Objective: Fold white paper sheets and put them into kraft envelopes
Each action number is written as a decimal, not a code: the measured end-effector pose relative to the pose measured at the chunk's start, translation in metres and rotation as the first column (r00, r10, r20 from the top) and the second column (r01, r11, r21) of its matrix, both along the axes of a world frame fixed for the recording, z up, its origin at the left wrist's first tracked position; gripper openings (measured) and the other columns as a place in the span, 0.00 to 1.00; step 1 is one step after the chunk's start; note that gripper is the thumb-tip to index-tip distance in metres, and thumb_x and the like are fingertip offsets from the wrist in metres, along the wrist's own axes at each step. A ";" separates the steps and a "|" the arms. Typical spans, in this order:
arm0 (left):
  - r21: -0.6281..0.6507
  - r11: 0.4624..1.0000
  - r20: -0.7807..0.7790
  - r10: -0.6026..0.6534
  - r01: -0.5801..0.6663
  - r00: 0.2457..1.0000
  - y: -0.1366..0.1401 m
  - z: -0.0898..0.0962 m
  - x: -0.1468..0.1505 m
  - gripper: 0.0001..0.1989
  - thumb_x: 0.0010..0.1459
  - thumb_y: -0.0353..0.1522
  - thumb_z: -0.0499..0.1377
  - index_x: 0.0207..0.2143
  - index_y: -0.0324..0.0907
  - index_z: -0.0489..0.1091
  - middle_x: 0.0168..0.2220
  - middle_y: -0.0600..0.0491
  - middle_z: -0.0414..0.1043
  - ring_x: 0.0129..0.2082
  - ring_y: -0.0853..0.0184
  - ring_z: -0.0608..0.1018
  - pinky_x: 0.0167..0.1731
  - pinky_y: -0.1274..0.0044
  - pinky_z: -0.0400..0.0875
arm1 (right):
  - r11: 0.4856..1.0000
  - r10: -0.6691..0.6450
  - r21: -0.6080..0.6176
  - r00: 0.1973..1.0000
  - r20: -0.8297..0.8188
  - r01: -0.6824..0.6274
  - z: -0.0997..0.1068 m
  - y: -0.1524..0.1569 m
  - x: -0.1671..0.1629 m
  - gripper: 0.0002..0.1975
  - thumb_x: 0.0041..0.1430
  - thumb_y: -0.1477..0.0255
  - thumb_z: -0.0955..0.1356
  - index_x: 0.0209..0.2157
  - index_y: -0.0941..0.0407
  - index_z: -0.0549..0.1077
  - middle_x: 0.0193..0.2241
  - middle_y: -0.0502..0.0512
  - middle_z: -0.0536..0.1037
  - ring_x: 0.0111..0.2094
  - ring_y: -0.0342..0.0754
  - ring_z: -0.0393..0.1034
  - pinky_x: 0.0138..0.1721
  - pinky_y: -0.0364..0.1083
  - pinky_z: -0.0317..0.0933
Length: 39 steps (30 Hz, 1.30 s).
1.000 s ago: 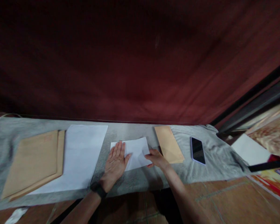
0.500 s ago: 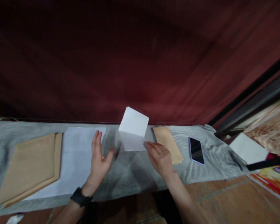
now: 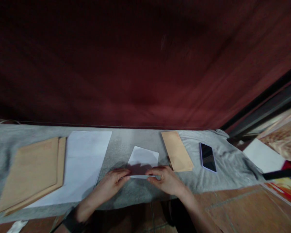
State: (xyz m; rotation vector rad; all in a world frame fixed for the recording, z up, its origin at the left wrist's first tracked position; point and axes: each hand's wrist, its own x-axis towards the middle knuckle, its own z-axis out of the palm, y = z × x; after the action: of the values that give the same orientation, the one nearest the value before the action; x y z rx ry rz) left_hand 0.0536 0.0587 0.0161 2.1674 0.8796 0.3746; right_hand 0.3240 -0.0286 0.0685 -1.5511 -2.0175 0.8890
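Note:
A folded sheet of white paper (image 3: 144, 157) lies in front of me, its near part lifted toward me. My left hand (image 3: 113, 182) pinches that near part at its left end, fingers on the far side and thumb on the near side. At the right end my right hand (image 3: 165, 180) grips it the same way. Between the two hands the raised edge shows as a thin, slightly bowed strip. Fingers and shadow hide part of the lower sheet.
Large white sheets (image 3: 87, 158) lie to the left, partly under big brown envelopes (image 3: 31, 168). Smaller brown envelopes (image 3: 177, 150) and a phone (image 3: 208, 157) lie to the right. A grey cloth (image 3: 121, 142) covers the surface, with a dark red curtain (image 3: 135, 81) behind.
My left hand came over from the left, where it was open, and took hold of the paper. The paper's raised flap has come down toward me, and both hands now grip its near edge.

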 end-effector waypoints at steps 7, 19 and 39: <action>-0.263 0.949 0.060 0.199 -0.176 0.978 0.002 0.008 0.010 0.18 0.59 0.45 0.58 0.41 0.43 0.79 0.35 0.52 0.82 0.34 0.61 0.80 0.36 0.75 0.74 | 0.971 -0.068 -0.229 0.998 -0.001 0.066 -0.025 0.003 0.026 0.11 0.63 0.70 0.67 0.37 0.54 0.83 0.31 0.51 0.83 0.33 0.49 0.76 0.33 0.42 0.63; -0.114 0.904 0.021 0.418 -0.413 0.908 0.017 0.002 0.041 0.16 0.57 0.44 0.54 0.22 0.44 0.63 0.20 0.59 0.62 0.24 0.69 0.66 0.26 0.78 0.59 | 0.885 -0.353 -0.296 0.933 0.072 0.358 -0.040 0.014 0.023 0.11 0.65 0.73 0.65 0.33 0.56 0.78 0.28 0.52 0.82 0.29 0.45 0.75 0.31 0.40 0.60; -0.037 0.999 0.045 0.031 -0.029 0.998 0.008 0.001 0.009 0.15 0.55 0.30 0.53 0.37 0.49 0.79 0.47 0.52 0.82 0.47 0.61 0.82 0.49 0.70 0.75 | 0.998 -0.026 0.058 0.998 0.051 0.023 -0.041 0.007 0.029 0.22 0.57 0.86 0.64 0.44 0.49 0.81 0.45 0.51 0.82 0.50 0.49 0.74 0.55 0.47 0.62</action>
State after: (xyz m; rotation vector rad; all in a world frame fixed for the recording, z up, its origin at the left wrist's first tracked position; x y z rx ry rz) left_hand 0.0623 0.0666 0.0174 2.1063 0.8881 0.4185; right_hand 0.3525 -0.0215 0.0280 -1.5788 -2.0375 0.7820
